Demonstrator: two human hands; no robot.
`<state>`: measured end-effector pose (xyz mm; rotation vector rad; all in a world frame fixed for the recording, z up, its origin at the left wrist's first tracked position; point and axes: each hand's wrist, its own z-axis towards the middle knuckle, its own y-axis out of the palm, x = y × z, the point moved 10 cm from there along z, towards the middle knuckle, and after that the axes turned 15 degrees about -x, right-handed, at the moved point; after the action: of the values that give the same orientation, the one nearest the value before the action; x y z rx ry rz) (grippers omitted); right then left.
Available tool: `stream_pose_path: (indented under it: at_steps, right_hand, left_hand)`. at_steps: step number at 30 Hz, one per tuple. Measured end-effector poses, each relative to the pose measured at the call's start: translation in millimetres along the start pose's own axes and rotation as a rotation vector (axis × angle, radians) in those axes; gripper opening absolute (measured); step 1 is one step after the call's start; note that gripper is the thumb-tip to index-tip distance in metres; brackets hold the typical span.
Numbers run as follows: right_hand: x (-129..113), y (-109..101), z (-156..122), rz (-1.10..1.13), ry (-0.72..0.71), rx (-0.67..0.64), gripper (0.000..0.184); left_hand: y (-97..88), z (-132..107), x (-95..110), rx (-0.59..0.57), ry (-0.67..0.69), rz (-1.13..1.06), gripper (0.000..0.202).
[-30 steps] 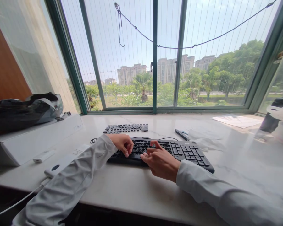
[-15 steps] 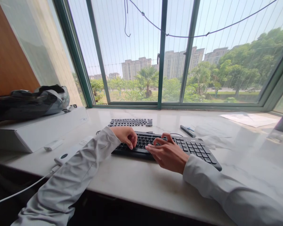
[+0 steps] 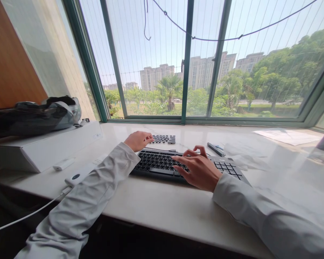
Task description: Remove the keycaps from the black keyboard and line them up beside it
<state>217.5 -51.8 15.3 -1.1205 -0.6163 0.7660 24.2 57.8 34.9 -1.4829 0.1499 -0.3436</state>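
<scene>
A black keyboard [image 3: 162,172] lies on the white tabletop. Its left and middle part shows bare switch sockets, while the number pad at right carries keycaps. Behind it, loose black keycaps [image 3: 164,139] are laid out in rows. My left hand [image 3: 138,140] is over the left part of these rows, hiding many of them. Its fingers are bent and close together at the keycaps; what is between them, if anything, is too small to make out. Above the right half of the keyboard, my right hand [image 3: 199,169] has its fingers spread, with fingertips at the sockets.
A dark pen-like tool [image 3: 216,149] lies behind the keyboard's right end, near clear plastic [image 3: 244,162] and a paper sheet [image 3: 287,136]. At left are a white box [image 3: 43,151] with a dark bag [image 3: 40,115] on it, and a power strip [image 3: 78,176] with a cable.
My left hand has moved from the keyboard's sockets back to the loose keycap rows. My right hand stays over the keyboard, its fingers spread a little wider. The view has shifted slightly.
</scene>
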Motion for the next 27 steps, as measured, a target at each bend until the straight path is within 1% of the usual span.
stream_pose_path:
  at_steps: [2, 4, 6, 8, 11, 15, 17, 20, 21, 22, 23, 25, 26, 27]
  right_hand:
    - [23.2, 2.3, -0.2, -0.053, 0.135, -0.023, 0.039]
    - [42.6, 11.6, -0.7, -0.094, 0.235, -0.085, 0.047]
    - [56.5, 24.9, -1.4, -0.084, 0.297, -0.162, 0.055]
    - [63.5, 37.2, -2.0, -0.032, 0.323, -0.226, 0.058]
    - [66.2, 44.6, -2.2, 0.034, 0.33, -0.251, 0.056]
    - [64.9, 42.3, -1.4, 0.043, 0.325, -0.23, 0.056]
    - [62.2, 40.6, -0.7, 0.039, 0.317, -0.219, 0.055]
    - [54.1, 38.7, 0.6, 0.022, 0.286, -0.204, 0.052]
    - [51.5, 38.0, 0.8, 0.014, 0.279, -0.197, 0.051]
    - [49.5, 37.5, 0.8, 0.007, 0.275, -0.19, 0.05]
    - [48.1, 37.2, 0.7, 0.002, 0.273, -0.186, 0.049]
    - [46.9, 37.5, 0.4, -0.001, 0.272, -0.181, 0.048]
    - [46.8, 38.2, 0.3, -0.001, 0.269, -0.182, 0.047]
    - [46.9, 38.9, 0.2, 0.0, 0.267, -0.183, 0.046]
  left_hand:
    - [11.7, 2.4, -6.1, -0.091, -0.057, 0.074, 0.038]
    - [23.8, 4.4, -6.4, -0.185, -0.054, 0.124, 0.042]
    - [30.7, 5.7, -5.3, -0.223, -0.033, 0.152, 0.044]
    - [33.7, 7.1, -5.5, -0.224, -0.021, 0.168, 0.044]
    - [36.0, 8.8, -6.7, -0.214, -0.003, 0.187, 0.041]
    - [35.6, 8.9, -6.9, -0.212, 0.019, 0.16, 0.043]
    - [35.9, 8.1, -6.1, -0.24, 0.031, 0.14, 0.048]
    - [36.5, 5.7, -2.4, -0.319, 0.079, 0.075, 0.049]
    - [32.0, 5.0, -1.3, -0.309, 0.098, 0.037, 0.048]
    - [23.3, 4.4, -1.3, -0.26, 0.11, 0.001, 0.046]
    - [10.8, 3.4, -3.0, -0.174, 0.112, -0.027, 0.045]
    - [-18.0, -1.4, -12.3, 0.051, 0.078, -0.052, 0.044]
    - [-29.3, -4.6, -19.9, 0.146, 0.041, -0.056, 0.043]
    - [-36.7, -7.1, -29.7, 0.21, -0.01, -0.062, 0.042]
